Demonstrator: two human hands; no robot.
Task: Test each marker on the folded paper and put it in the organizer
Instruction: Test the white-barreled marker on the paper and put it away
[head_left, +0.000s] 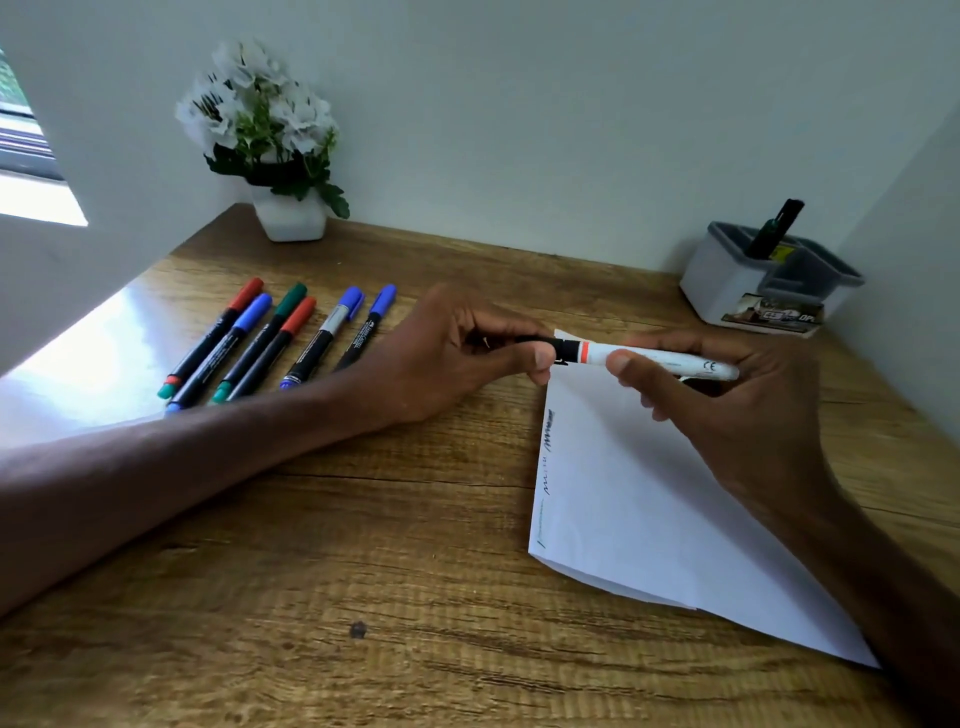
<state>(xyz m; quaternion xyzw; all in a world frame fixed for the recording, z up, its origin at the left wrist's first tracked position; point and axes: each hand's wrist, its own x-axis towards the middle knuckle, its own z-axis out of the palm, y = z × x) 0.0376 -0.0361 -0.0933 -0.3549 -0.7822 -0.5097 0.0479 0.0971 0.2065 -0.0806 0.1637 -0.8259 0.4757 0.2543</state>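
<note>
1. The white marker (649, 357) is held in the air over the far end of the paper (639, 509). Its long axis runs left to right, almost level, with the black cap (550, 345) pointing left.
2. The left hand (457, 353) has its fingers curled round the cap, thumb tip beside the red ring.
3. The right hand (737, 410) pinches the white barrel between thumb and fingers.
4. The paper lies on the table (363, 571), with scribbles (548, 431) along its left edge.
5. Six markers (270, 343) lie in a row to the left, caps pointing away.
6. The organizer (727, 283) stands far right, with a black marker (774, 228) leaning in it.
7. A plant (280, 140) stands at the back.
</note>
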